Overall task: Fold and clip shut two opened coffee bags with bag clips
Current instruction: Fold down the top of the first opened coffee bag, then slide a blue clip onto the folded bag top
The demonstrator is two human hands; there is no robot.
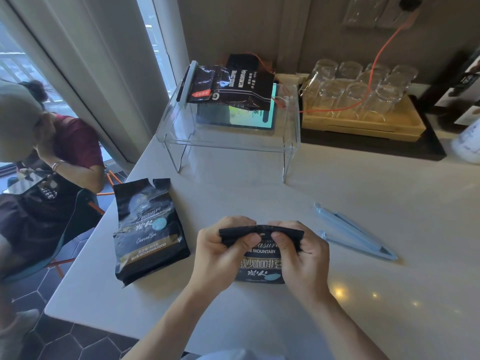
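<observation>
A black coffee bag (259, 263) stands on the white counter (363, 229) in front of me, its top rolled down. My left hand (220, 245) and my right hand (301, 253) both pinch that folded top edge. A second black coffee bag (149, 229) lies to the left with its torn top open. A light blue bag clip (355, 231) lies open in a V on the counter, to the right of my right hand. Another black bag (233, 85) with a pale clip (188, 81) along its end rests on a clear acrylic stand (228, 141) at the back.
A tablet (249, 118) glows inside the stand. A wooden tray (363, 123) of upturned glasses stands at the back right, crossed by an orange cable (381, 50). A person sits at left past the counter's edge. A white container (467, 141) is at far right.
</observation>
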